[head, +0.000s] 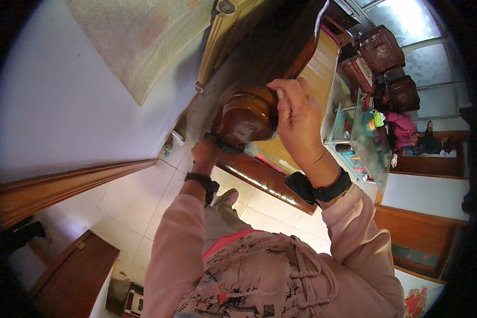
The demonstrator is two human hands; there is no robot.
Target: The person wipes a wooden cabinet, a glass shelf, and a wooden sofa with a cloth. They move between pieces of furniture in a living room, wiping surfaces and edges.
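Note:
In front of me is a glossy dark-brown wooden bench or sofa, its rounded, carved arm end [248, 123] catching the light. My right hand [298, 115] is beside this arm end, with its index fingertip and thumb close together near the dark wood. I see nothing between those fingers. Lower on the arm's other side, my left hand [204, 155] is curled against a small dark item [224, 145], possibly cloth. Its fingers are mostly hidden and blurred, so its grip is unclear. Each wrist wears a black strap.
A tan seat surface [320, 63] and shiny brown front rail [258, 183] belong to the bench. To the right stands a glass-topped table [369, 143] with items on its shelf; a person in pink [401, 129] is beyond. A wall [83, 99] rises on the left. Pale tiles [143, 202] cover the floor.

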